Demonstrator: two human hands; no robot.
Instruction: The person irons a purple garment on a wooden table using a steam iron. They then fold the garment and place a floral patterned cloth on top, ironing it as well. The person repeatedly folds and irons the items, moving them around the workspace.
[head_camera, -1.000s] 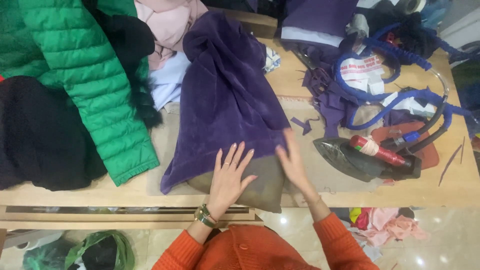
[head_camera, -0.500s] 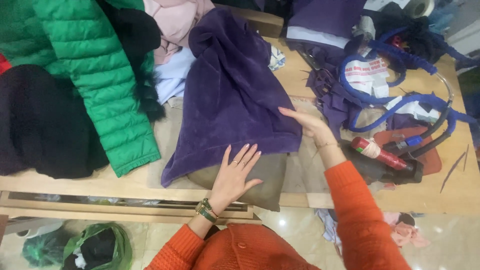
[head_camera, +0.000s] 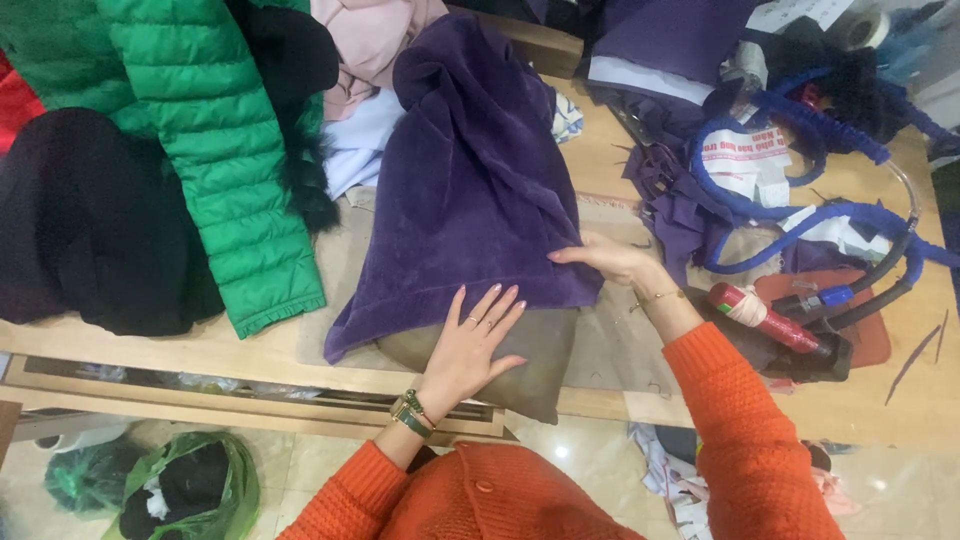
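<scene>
A purple velvet cloth (head_camera: 470, 190) lies spread over an olive-grey pressing cushion (head_camera: 520, 355) at the front of the wooden table (head_camera: 200, 350). My left hand (head_camera: 472, 338) lies flat, fingers spread, on the cushion and the cloth's lower hem. My right hand (head_camera: 605, 258) rests on the cloth's right edge, fingers pointing left and touching the fabric. Both arms wear orange knitted sleeves. A watch sits on the left wrist, a thin bracelet on the right.
A green quilted jacket (head_camera: 200, 140) and a black garment (head_camera: 90, 230) lie at the left, pink and white clothes behind. An iron with a red handle (head_camera: 775, 325) and blue-wrapped hoses (head_camera: 820, 215) sit at the right among purple scraps. A green bag (head_camera: 190, 485) is on the floor.
My right hand has moved from beside the left hand at the cloth's lower hem up and rightward to the cloth's right edge. The left hand has stayed flat in place.
</scene>
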